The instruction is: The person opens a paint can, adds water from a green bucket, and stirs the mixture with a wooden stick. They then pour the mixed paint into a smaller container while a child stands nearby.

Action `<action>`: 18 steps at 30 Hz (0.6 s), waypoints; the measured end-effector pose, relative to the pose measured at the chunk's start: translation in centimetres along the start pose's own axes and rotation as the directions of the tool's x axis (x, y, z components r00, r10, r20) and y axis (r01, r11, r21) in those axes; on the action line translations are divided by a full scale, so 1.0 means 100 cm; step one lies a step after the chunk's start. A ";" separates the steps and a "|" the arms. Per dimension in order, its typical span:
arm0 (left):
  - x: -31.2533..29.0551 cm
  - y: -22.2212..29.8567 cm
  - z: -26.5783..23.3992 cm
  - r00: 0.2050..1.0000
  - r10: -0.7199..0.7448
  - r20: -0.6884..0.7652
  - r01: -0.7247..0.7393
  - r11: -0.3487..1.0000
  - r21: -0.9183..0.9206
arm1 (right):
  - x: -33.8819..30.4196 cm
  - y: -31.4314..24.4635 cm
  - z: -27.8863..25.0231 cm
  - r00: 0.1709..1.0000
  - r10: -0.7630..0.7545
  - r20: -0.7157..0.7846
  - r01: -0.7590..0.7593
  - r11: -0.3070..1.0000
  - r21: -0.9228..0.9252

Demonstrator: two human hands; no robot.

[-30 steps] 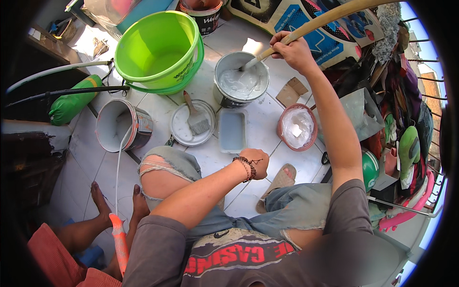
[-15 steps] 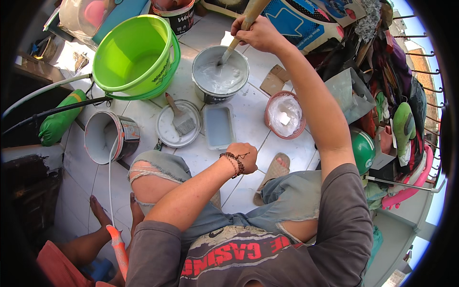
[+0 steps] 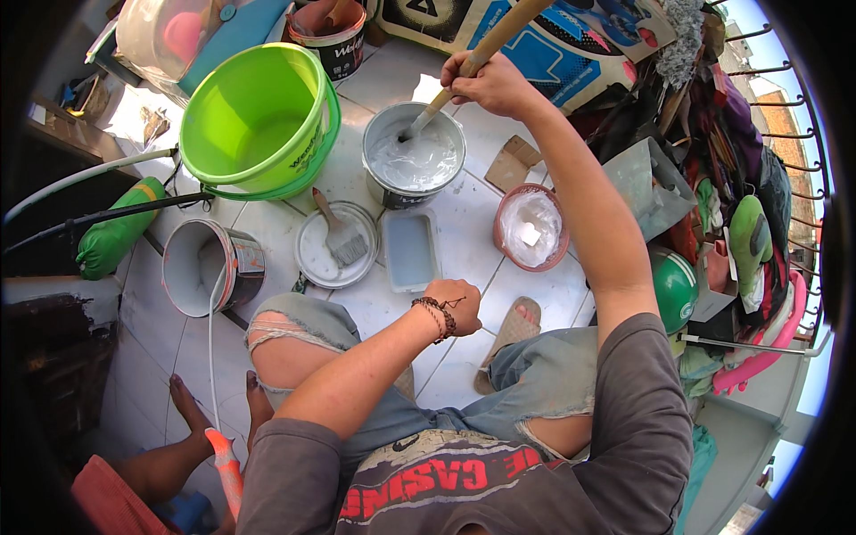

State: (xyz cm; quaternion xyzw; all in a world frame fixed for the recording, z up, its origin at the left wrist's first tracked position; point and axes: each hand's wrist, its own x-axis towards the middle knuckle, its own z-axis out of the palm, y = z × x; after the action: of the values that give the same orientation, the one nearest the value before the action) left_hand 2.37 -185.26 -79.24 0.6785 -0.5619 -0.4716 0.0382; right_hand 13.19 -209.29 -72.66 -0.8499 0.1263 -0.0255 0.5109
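My right hand (image 3: 495, 86) is closed around a long wooden stick (image 3: 510, 28), held at a slant. The stick's lower end dips into thick pale grey paint (image 3: 415, 167) inside a round bucket (image 3: 383, 191). Above the floor between my knees, my left hand (image 3: 455, 306) is curled into a fist, with nothing visible in it. Nearest to it is a rectangular clear plastic tub (image 3: 410, 254) of greyish liquid. Beside the tub, a flat paintbrush (image 3: 346, 242) lies on a round white lid (image 3: 310, 252). A reddish pot (image 3: 501, 239) lined with plastic holds something white, right of the tub.
A large green bucket (image 3: 259, 125) and a paint-stained bucket (image 3: 242, 267) stand at the left. Another person's bare feet (image 3: 189, 406) are at lower left. A dark paint tub (image 3: 339, 58) stands at the back. A green helmet (image 3: 675, 285) and heaped clothes line the right side.
The stick's lower end has shifted slightly left within the paint, and my right hand has moved a little rightward with it. My left hand stays in a fist. The whole view has shifted slightly.
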 end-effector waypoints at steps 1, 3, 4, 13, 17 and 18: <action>0.001 0.000 0.000 1.000 0.012 -0.014 -0.012 1.000 0.002 | -0.004 -0.008 -0.008 0.999 0.040 -0.023 -0.042 0.995 -0.087; 0.003 -0.004 0.002 0.999 0.040 -0.035 -0.039 0.999 0.019 | -0.011 -0.011 -0.018 0.994 0.102 -0.028 -0.105 0.983 -0.149; 0.004 -0.004 0.002 1.000 0.021 -0.023 -0.020 1.000 0.024 | -0.019 -0.015 -0.023 0.988 0.149 0.037 -0.144 0.983 -0.114; 0.033 0.010 0.021 0.997 0.020 0.080 -0.025 0.997 0.072 | -0.007 0.015 0.016 0.980 -0.086 -0.177 0.098 0.993 0.062; 0.033 0.010 0.023 0.998 0.061 0.018 -0.063 0.985 0.163 | -0.018 0.017 0.004 0.919 -0.002 -0.393 -0.034 0.996 -0.085; 0.036 0.008 0.026 0.995 0.097 0.021 -0.100 0.979 0.176 | -0.027 0.015 0.003 0.893 0.017 -0.449 -0.076 0.991 -0.114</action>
State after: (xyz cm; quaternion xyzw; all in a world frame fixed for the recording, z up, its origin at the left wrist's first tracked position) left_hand -0.28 -187.15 -82.35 0.6476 -0.6345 -0.4219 -0.0023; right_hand 10.35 -209.08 -73.89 -0.8490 0.2621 -0.1996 0.4130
